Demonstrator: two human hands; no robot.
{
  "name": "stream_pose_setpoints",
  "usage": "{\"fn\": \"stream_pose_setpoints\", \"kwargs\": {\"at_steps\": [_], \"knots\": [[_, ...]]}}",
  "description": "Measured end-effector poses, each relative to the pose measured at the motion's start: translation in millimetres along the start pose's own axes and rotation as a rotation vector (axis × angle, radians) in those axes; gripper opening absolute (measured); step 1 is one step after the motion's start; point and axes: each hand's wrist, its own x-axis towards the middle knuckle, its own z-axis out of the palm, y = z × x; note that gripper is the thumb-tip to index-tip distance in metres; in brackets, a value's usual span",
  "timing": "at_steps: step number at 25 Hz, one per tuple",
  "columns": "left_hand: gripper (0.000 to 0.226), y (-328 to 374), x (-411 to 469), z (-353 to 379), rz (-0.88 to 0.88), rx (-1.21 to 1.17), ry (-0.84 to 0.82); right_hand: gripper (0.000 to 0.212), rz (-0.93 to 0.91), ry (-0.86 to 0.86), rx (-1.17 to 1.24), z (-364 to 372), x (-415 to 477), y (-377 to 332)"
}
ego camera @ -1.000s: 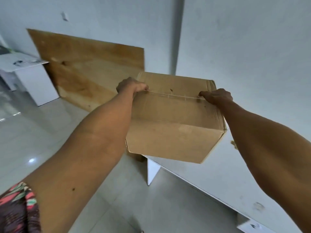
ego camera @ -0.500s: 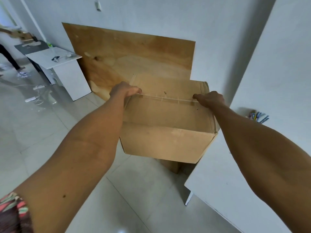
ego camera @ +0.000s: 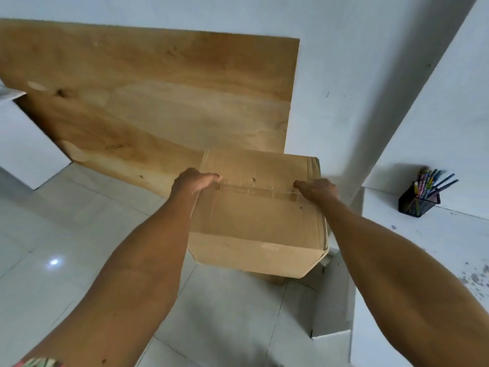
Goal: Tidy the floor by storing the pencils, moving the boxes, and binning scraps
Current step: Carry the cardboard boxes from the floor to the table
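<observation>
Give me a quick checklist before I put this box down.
1. Left hand grips box: ok.
2. Right hand grips the opposite side: ok.
3. Box top taped shut: ok.
4. Gap between box and table: cannot tell.
5. Floor under box: hidden, cannot tell.
6. Pencils in holder on table: ok.

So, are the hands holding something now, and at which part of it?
Both hold the closed brown cardboard box: the left hand grips the left end of its taped top seam, the right hand the right end.
</observation>
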Motion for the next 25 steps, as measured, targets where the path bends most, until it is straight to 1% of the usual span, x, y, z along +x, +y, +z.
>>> {"fn": "stream_pose_setpoints", "kwargs": {"at_steps": [3,5,8,12,17,22,25], "knots": [[0.104,-4.4,73.8,44.1,-0.013,-0.014,-0.119,0.085,0.122,0.017,-0.019,45.2,51.2,12.2],[0.104,-6.8,121.0,77.1,-0.032,-0.022,-0.169,0.088,0.195,0.019,-0.029,78.2,87.2,21.0],[0.102,-11.4,180.7,118.9,-0.054,-0.032,-0.211,0.09,0.307,0.027,-0.01,122.3,130.8,33.3],[0.103,-22.7,244.1,168.4,-0.08,-0.02,-0.237,0.085,0.367,0.032,-0.029,169.0,180.2,49.7],[0.102,-26.1,298.9,210.8,-0.045,-0.018,-0.268,0.093,0.436,0.059,0.027,200.2,217.2,65.3],[0.101,-21.8,336.8,241.0,-0.064,-0.019,-0.31,0.088,0.478,0.054,0.034,221.2,243.7,69.1],[0.103,-25.7,350.2,251.2,-0.078,-0.009,-0.332,0.09,0.497,0.04,0.03,230.3,254.9,75.0]]}}
